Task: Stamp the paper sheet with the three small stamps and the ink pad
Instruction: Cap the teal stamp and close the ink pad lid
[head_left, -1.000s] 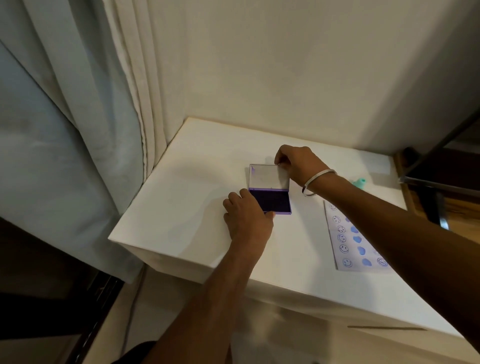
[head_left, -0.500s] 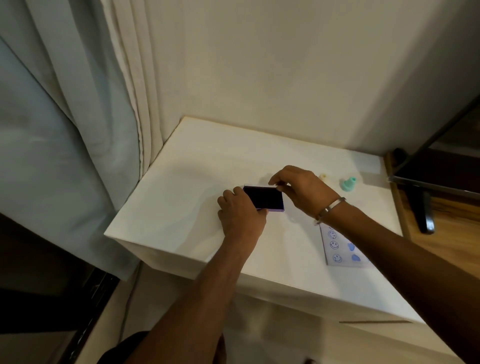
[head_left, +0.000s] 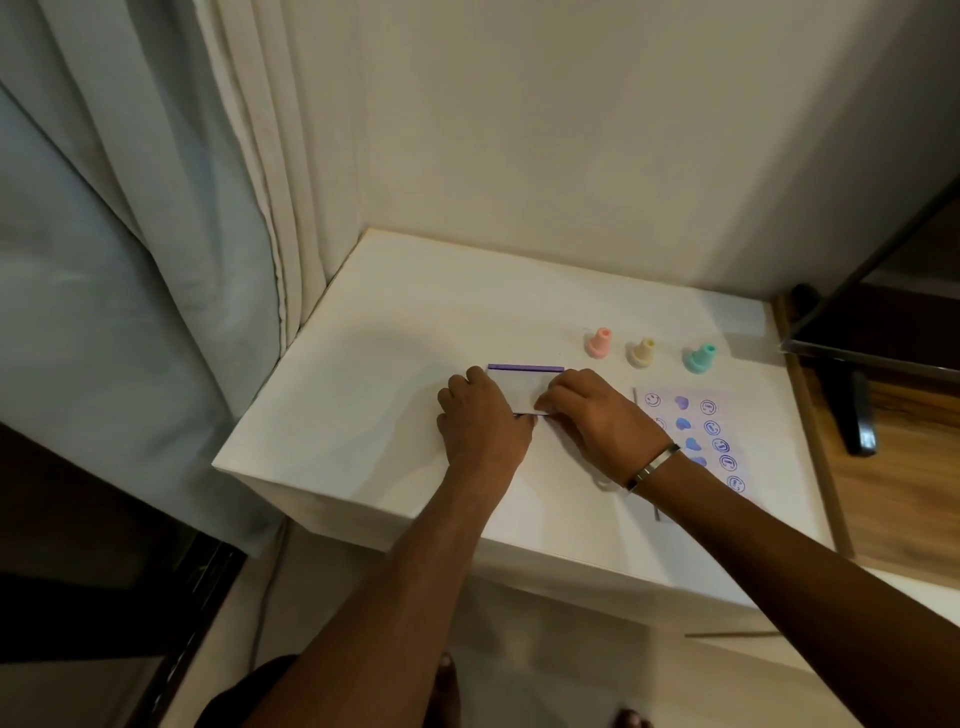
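Ink pad (head_left: 522, 385) at centre of white counter (head_left: 395, 332), lid closed, purple hinge edge facing the wall, grey lid face up. Left hand (head_left: 483, 415) pressed over the pad's left and near edge, fingers curled against the case. Right hand (head_left: 587, 415) laid on the pad's right side, fingertips (head_left: 545, 402) pinching the near right corner; metal bangle (head_left: 652, 466) on that wrist. Both hands gripping the ink pad, not released. Three small stamps standing upright in a row beyond the pad and to its right, each apart from the next: pink stamp (head_left: 598, 343), yellow stamp (head_left: 643, 353), teal stamp (head_left: 700, 357). Paper sheet (head_left: 696, 415) flat on the counter just right of the right hand, its near part hidden under the right forearm, bearing columns of blue smiley faces, hearts and round marks. Pale curtain (head_left: 130, 260) hanging at left of the counter. Dark monitor stand (head_left: 854, 410) on a wooden surface at right.
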